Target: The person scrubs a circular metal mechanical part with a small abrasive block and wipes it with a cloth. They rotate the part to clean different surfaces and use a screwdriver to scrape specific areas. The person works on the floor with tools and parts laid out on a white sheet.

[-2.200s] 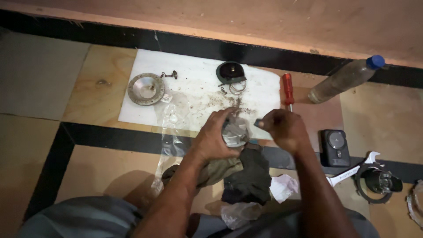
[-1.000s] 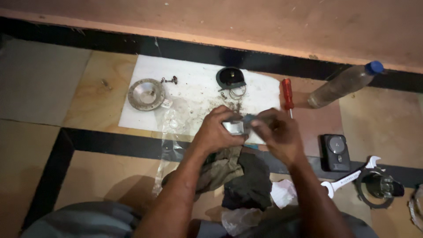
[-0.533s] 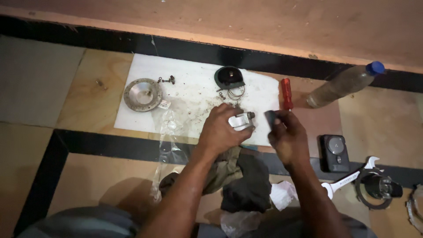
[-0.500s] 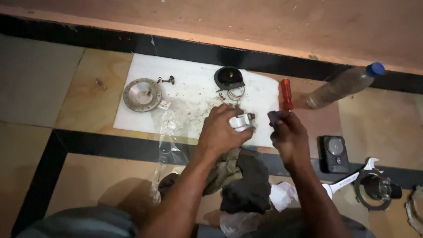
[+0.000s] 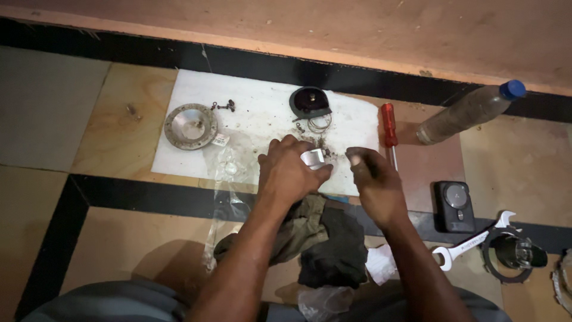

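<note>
My left hand (image 5: 290, 173) is closed around a small silvery metal cylinder (image 5: 312, 158), held just above the near edge of a white sheet (image 5: 256, 113) on the floor. A short way to its right, my right hand (image 5: 373, 182) pinches something small and pale at the fingertips (image 5: 355, 159); what it is I cannot tell. Below both hands lies a dark crumpled rag (image 5: 322, 232). The hands are apart, not touching.
On the sheet lie a round metal disc (image 5: 190, 126), small screws (image 5: 223, 106), a black round cap with wire rings (image 5: 311, 104). Right of it: a red-handled screwdriver (image 5: 389, 125), a lying bottle with blue cap (image 5: 471, 111), a black device (image 5: 455, 206), a spanner (image 5: 471, 243), clear plastic bags (image 5: 223, 179).
The hands were joined around the silvery part above the rag; they have moved up to the sheet's edge and separated, the left keeping the part, the right drawn off to the right.
</note>
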